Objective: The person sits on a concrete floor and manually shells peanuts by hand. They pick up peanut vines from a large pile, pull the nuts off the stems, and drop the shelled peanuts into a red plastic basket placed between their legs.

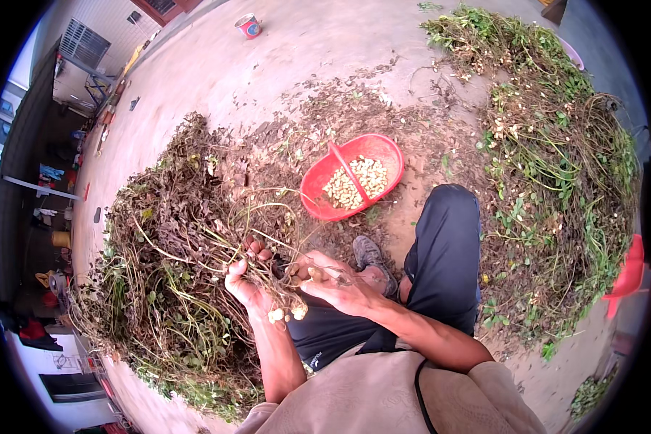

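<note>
My left hand point(250, 285) is closed around the stems of an uprooted peanut plant point(266, 276), held over my lap. Pale peanut pods point(288, 314) hang from its roots below that hand. My right hand point(331, 282) is at the root end, palm partly turned up, with a peanut pod point(317, 274) at its fingers. Whether that pod is still attached to the roots I cannot tell. Ahead of my hands, a red plastic basket point(310, 187) with an arched handle sits on the ground, partly filled with picked peanuts point(358, 182).
To my left lies a heap of peanut vines point(168, 271), mostly dry and brown. Another long heap point(553, 179), with greener leaves and pods, runs along my right. Dry leaf litter point(282, 135) covers the ground around the basket. Farther off stand a bucket point(248, 26) and a red plastic stool point(626, 271).
</note>
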Tool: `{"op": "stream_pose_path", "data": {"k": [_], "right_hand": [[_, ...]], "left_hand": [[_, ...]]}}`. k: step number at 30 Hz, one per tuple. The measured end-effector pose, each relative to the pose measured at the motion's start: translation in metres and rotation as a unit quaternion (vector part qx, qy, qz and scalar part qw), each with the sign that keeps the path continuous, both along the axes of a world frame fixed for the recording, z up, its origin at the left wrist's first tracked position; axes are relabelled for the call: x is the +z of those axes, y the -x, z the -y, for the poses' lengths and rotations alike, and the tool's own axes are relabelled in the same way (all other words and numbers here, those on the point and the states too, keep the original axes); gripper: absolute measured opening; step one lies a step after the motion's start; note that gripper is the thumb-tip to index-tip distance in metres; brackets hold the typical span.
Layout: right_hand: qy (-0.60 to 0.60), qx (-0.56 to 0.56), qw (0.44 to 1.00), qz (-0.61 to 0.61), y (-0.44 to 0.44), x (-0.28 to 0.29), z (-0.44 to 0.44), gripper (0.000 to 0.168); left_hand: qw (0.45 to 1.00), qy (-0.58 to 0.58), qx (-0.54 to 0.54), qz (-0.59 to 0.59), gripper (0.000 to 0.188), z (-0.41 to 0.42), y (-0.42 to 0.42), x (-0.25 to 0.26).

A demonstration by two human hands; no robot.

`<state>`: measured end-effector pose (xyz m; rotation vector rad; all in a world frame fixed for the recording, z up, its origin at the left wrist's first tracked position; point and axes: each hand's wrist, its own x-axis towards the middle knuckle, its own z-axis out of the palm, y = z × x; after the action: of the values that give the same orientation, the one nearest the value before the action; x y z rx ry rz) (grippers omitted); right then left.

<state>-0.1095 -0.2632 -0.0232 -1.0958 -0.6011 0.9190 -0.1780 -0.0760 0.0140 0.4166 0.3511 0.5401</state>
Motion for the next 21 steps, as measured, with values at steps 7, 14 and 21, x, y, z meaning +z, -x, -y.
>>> {"op": "stream_pose_path", "data": {"k": [7, 14, 21], "right_hand": [[0.000, -0.024, 0.997, 0.071, -0.004, 0.022, 0.011, 0.028], [0.048, -0.039, 0.972, 0.226, -0.005, 0.035, 0.018, 0.015], [0.076, -0.010, 0.955, 0.287, -0.007, 0.034, 0.016, 0.008]], "left_hand": [[0.999, 0.007, -0.031, 0.018, 0.046, 0.010, -0.003, 0.001], [0.999, -0.034, 0.033, 0.000, 0.049, -0.001, -0.003, -0.005], [0.999, -0.050, 0.005, -0.020, 0.044, 0.005, -0.004, 0.006]]}}
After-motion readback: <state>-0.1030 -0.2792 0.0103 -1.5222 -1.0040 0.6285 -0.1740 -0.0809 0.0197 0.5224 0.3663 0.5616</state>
